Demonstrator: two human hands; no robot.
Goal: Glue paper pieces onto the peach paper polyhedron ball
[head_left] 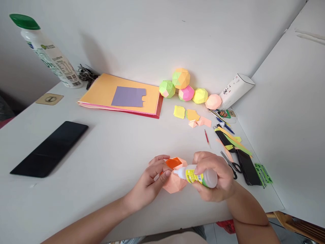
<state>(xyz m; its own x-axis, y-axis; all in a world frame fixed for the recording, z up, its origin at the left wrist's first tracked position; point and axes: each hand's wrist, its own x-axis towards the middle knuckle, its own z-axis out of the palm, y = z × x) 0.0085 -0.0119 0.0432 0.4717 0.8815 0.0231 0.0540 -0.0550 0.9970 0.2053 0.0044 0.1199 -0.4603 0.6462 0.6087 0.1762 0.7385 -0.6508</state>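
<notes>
My left hand (153, 176) is closed on the left side of a peach folded-paper ball (176, 184), with thumb and fingers at its rim. The ball has an opening on top, and its orange inside shows there. In my right hand (215, 174) is a glue bottle (196, 175) with a yellow and green label, tipped sideways. Its white nozzle points left and meets the ball's edge close to my left thumb. Whether glue is coming out is too small to tell.
Finished paper balls (181, 78) stand against the wall, beside a stack of coloured paper (122, 91). Small paper pieces (193, 115) and a red pen refill (206, 136) lie beyond my hands. Scissors (231, 164) and a phone (247, 167) are at right; a black tablet (50, 149) lies left.
</notes>
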